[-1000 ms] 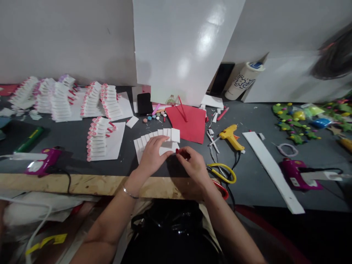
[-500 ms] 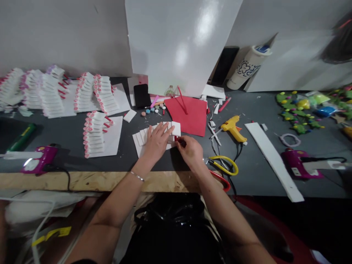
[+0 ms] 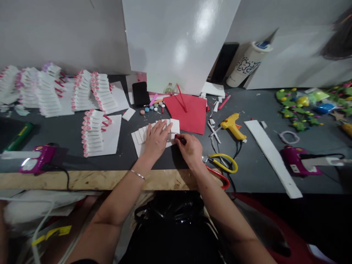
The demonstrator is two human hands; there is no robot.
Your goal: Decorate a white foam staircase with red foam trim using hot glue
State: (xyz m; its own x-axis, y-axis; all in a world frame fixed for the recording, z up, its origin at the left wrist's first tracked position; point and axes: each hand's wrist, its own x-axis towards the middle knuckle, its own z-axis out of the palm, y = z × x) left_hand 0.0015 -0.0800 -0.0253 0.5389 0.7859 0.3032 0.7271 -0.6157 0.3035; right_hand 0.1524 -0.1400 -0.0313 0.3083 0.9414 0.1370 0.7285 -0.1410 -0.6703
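White rectangular strips [image 3: 175, 125] are lying fanned on a white card [image 3: 137, 149], the left hand [image 3: 155, 141] resting open over them while the right hand [image 3: 191, 148] is pinching a small red piece [image 3: 176, 136] close beside the end strip.

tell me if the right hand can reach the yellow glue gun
Probably yes: nothing tall stands between the right hand and the yellow glue gun, just low white scraps, though the fingers pinch a small red piece.
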